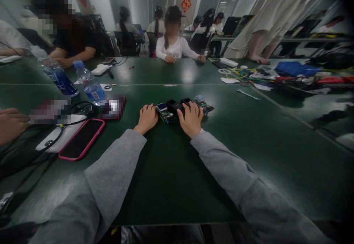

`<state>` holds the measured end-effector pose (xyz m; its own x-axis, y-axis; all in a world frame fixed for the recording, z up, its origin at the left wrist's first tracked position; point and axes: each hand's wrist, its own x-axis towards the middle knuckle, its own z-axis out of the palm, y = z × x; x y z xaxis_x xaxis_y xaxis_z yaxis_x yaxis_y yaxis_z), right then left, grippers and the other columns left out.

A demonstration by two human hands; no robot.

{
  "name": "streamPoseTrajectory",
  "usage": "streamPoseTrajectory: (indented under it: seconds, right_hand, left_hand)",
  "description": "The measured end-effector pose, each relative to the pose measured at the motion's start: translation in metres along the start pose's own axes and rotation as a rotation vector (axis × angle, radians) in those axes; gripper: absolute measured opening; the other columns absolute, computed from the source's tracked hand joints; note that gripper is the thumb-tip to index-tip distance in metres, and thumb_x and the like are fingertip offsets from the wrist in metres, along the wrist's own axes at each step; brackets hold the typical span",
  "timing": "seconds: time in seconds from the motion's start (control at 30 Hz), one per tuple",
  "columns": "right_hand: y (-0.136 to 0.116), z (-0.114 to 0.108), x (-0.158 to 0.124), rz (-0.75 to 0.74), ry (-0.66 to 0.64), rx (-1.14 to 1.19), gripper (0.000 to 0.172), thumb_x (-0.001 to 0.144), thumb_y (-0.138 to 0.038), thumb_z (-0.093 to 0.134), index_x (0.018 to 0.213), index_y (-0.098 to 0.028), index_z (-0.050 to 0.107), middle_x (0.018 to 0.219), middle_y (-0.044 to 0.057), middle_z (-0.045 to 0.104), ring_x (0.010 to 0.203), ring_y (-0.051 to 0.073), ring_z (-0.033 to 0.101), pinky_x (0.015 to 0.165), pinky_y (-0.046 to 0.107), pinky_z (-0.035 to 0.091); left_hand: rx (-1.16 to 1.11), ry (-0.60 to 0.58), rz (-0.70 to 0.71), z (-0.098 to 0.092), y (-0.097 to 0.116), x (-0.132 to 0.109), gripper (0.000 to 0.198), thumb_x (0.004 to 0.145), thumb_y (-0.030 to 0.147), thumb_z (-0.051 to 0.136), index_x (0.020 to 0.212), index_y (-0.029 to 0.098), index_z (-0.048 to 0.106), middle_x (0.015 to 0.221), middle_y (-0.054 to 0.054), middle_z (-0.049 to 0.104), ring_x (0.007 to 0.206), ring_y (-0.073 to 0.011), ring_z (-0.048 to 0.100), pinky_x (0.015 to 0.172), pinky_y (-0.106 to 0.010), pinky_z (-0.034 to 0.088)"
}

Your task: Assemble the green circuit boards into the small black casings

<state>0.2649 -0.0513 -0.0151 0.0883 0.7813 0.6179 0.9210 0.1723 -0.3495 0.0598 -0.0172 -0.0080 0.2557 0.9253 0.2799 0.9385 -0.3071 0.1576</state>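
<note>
On the green table (166, 170) in front of me stands a row of small electronic parts. At its left end is a circuit board (166, 116) with a little screen; my left hand (147, 118) rests against its left edge, fingers bent around it. Beside that board sits a black box-shaped module (173, 105) with a dark window. My right hand (191, 119) curls over a second black module (186, 100), thumb toward the first one, and covers most of it. Another circuit board (203, 104) with a screen lies just beyond the right fingers, partly hidden.
To the left lie a pink-cased phone (82, 139), a white power bank (59, 133), cables and two plastic bottles (91, 85). Another person's hand (12, 126) is at the left edge. A wrench (248, 94) and a heap of wires (293, 74) lie at right. People sit opposite.
</note>
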Motion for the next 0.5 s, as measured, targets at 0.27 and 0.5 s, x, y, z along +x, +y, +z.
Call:
streamPoseTrajectory:
  seconds: [0.27,0.5]
  right_hand:
    - [-0.0048,-0.0029,-0.0012,0.002,-0.112,-0.172,0.053,0.100,-0.047,0.028,0.134,-0.013,0.048,0.147,0.016,0.039,0.140,0.029,0.026,0.114,0.053,0.016]
    - [-0.0043,-0.0015,-0.0014,0.004,-0.103,-0.139,0.054,0.099,-0.049,0.029,0.135,-0.012,0.047,0.147,0.016,0.038,0.140,0.028,0.026,0.115,0.052,0.015]
  left_hand:
    - [0.016,0.008,0.004,-0.0008,0.0011,-0.0003,0.043,0.094,0.027,0.037,0.133,0.013,0.052,0.146,-0.012,0.047,0.132,-0.0311,0.040,0.107,-0.048,0.037]
    - [-0.015,0.005,0.008,-0.0005,-0.0002,0.0000,0.044,0.095,0.027,0.035,0.134,0.013,0.051,0.146,-0.013,0.047,0.132,-0.0315,0.040,0.107,-0.051,0.037]
